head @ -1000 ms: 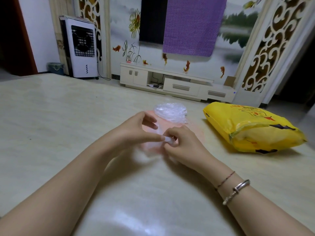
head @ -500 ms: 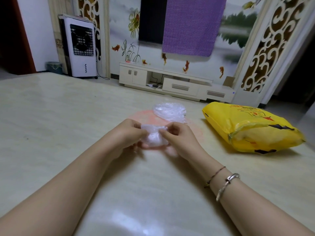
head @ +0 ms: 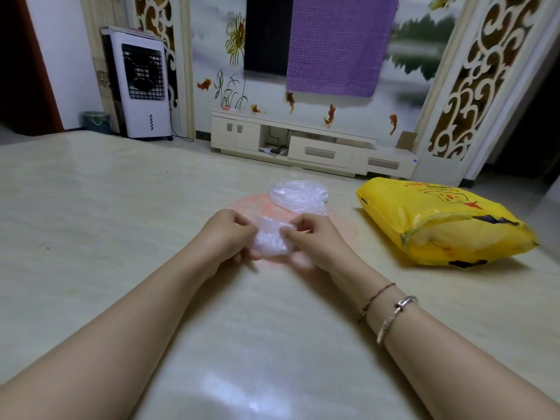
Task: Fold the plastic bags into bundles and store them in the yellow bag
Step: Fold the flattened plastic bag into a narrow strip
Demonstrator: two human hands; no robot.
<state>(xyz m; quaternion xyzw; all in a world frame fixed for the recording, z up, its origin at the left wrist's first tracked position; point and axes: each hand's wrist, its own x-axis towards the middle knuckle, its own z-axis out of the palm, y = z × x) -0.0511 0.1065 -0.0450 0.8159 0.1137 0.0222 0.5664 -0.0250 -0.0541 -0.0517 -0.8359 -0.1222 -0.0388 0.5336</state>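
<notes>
Hands are held close together over the table (head: 91, 237): a small clear plastic bag (head: 269, 239), crumpled, is pinched between left hand (head: 225, 237) & right hand (head: 315, 237), fingers curled round it. Just beyond, a 2nd clear bag (head: 298, 195) is laid on a pink bag (head: 251, 204). Yellow bag (head: 439, 219) is seen on its side to the right, apart from the hands.

Living room (TV cabinet (head: 312, 144), mural)
</notes>
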